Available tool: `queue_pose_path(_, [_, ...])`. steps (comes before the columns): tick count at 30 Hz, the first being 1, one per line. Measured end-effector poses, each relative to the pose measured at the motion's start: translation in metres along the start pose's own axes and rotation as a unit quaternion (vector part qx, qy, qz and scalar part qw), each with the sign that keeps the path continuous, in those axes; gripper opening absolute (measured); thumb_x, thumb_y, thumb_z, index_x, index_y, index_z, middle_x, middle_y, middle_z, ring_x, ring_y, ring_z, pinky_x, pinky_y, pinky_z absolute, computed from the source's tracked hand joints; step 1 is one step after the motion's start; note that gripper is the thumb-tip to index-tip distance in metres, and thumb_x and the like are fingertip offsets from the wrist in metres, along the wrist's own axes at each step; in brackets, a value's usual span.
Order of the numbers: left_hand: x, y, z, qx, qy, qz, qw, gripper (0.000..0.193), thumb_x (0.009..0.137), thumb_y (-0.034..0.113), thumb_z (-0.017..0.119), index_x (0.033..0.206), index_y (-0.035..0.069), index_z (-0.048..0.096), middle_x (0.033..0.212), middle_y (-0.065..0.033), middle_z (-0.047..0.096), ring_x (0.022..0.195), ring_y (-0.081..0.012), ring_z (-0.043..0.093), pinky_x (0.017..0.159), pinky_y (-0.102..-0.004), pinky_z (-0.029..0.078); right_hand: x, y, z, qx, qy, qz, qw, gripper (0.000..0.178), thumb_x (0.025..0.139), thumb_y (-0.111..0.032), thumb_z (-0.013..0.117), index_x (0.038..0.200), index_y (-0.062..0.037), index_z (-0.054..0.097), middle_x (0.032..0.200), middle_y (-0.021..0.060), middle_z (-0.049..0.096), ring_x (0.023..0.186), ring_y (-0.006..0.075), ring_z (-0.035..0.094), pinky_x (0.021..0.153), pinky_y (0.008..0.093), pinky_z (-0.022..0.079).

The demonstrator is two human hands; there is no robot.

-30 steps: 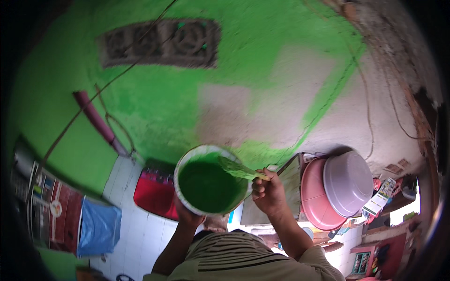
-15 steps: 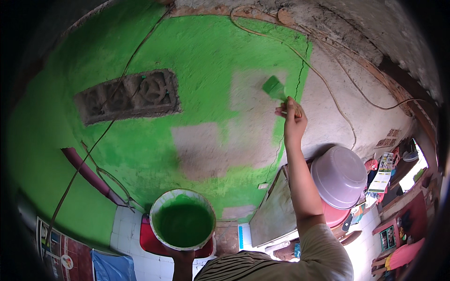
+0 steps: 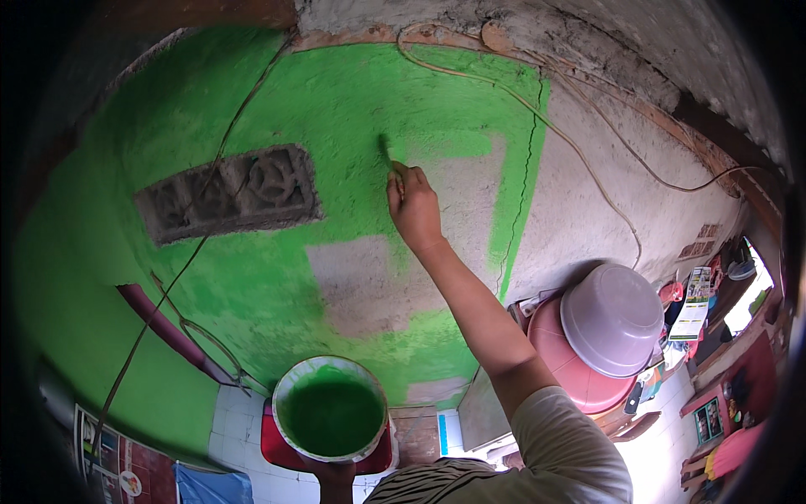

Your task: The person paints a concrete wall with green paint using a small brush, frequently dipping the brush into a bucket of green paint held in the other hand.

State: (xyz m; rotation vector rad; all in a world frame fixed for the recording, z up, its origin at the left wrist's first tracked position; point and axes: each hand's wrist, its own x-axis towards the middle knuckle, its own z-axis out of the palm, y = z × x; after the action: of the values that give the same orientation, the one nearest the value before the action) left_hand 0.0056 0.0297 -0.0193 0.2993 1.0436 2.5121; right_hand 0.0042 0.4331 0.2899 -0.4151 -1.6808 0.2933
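My right hand (image 3: 414,204) grips the handle of a paintbrush (image 3: 386,149), its bristles edge-on against the wall (image 3: 353,92). Bright green paint covers much of that wall. Around the brush the surface is green, while a bare greyish patch (image 3: 457,189) lies just right of my hand and another bare patch (image 3: 357,269) lies lower. Down at the front, my left hand (image 3: 330,470) holds up a white bucket (image 3: 290,382) of dark green paint (image 3: 330,412) from beneath. The bucket's rim is smeared with green, and the left fingers are mostly hidden under it.
A concrete vent block (image 3: 231,191) is set into the wall at left. A loose dark cable (image 3: 201,239) hangs across the left side, and a pale cable (image 3: 579,143) runs down the right. Purple and red basins (image 3: 611,319) stand at right. Beneath the bucket is a red chair (image 3: 277,445).
My right hand has swept left with the paintbrush, from the right edge of the bare patch to its left side. A fresh green band now crosses the patch's top. The bucket stays in my left hand.
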Motion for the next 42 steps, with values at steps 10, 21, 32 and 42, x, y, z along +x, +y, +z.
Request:
queue_pose_path(10, [0.002, 0.013, 0.026, 0.278, -0.104, 0.159, 0.942, 0.066, 0.099, 0.053, 0.053, 0.142, 0.002, 0.049, 0.139, -0.0181, 0.056, 0.127, -0.0362, 0.056, 0.109, -0.0515, 0.043, 0.016, 0.097, -0.121, -0.132, 0.122, 0.007, 0.984, 0.020, 0.096, -0.012, 0.062, 0.111, 0.0009, 0.069, 0.097, 0.0251, 0.069, 0.079, 0.0404, 0.069, 0.070, 0.0461, 0.056])
queue_pose_path(21, [-0.002, 0.015, 0.013, 0.552, -0.144, 0.389, 0.723, 0.063, 0.098, 0.048, 0.060, 0.139, 0.001, 0.051, 0.136, -0.0254, 0.056, 0.122, -0.0442, 0.058, 0.105, -0.0556, 0.043, 0.012, 0.052, -0.029, -0.101, 0.071, -0.108, 0.986, 0.020, 0.092, -0.005, 0.061, 0.109, 0.0035, 0.064, 0.098, 0.0264, 0.064, 0.076, 0.0445, 0.065, 0.067, 0.0498, 0.056])
queue_pose_path(32, [-0.002, 0.020, 0.011, 0.537, -0.170, 0.322, 0.761, 0.050, 0.094, 0.039, 0.066, 0.129, 0.004, 0.062, 0.130, -0.0209, 0.063, 0.121, -0.0409, 0.060, 0.104, -0.0517, 0.046, 0.026, 0.086, -0.117, -0.109, 0.114, 0.025, 0.987, 0.022, 0.097, -0.016, 0.062, 0.110, -0.0006, 0.071, 0.096, 0.0249, 0.071, 0.071, 0.0386, 0.069, 0.066, 0.0446, 0.056])
queue_pose_path(42, [0.003, -0.031, -0.048, -0.153, 0.004, -0.159, 0.975, 0.062, 0.099, 0.053, 0.051, 0.147, 0.015, 0.049, 0.147, -0.0080, 0.056, 0.134, -0.0314, 0.054, 0.113, -0.0523, 0.043, 0.037, 0.085, -0.113, -0.175, 0.097, -0.031, 0.979, 0.024, 0.095, -0.010, 0.062, 0.117, -0.0002, 0.066, 0.099, 0.0253, 0.066, 0.080, 0.0435, 0.067, 0.069, 0.0491, 0.056])
